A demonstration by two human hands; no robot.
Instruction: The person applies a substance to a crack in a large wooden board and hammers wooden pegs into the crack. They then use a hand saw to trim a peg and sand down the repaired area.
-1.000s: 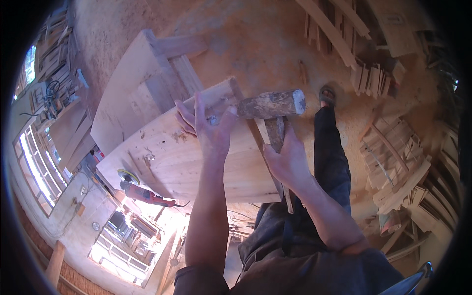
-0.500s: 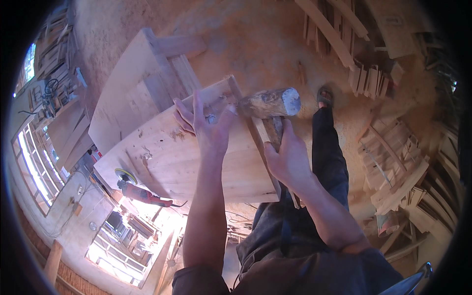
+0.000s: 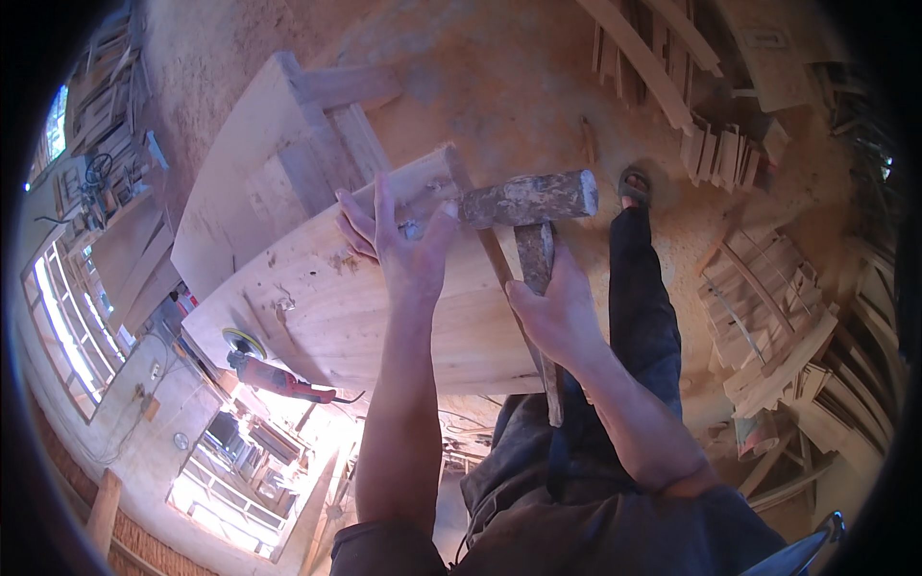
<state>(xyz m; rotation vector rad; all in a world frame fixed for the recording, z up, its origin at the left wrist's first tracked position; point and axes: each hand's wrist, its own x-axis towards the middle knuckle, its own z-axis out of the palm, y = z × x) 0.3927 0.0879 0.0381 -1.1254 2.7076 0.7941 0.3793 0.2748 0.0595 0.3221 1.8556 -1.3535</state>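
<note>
My right hand (image 3: 552, 312) is closed round the handle of a mallet (image 3: 528, 199) with a worn, dark cylindrical head. The left end of that head is close to the edge of a pale wooden panel (image 3: 423, 307), beside my left thumb; whether they touch, I cannot tell. My left hand (image 3: 415, 252) has its fingers spread over the panel near its far right corner. A small bluish-white spot shows between the thumb and fingers, too small to name. A darker strip runs down the panel's right edge, partly behind the mallet handle.
A red power sander (image 3: 274, 377) with a round yellow-edged disc lies on the panel's near left part. Behind it stands another wooden panel (image 3: 230, 182) with blocks joined on. Stacked boards (image 3: 720, 154) and a slatted wooden frame (image 3: 764, 298) lie on the floor at right.
The mallet has turned in my right hand: its head now lies more level and reaches further right, and more of the handle's lower end shows. My left hand has barely moved.
</note>
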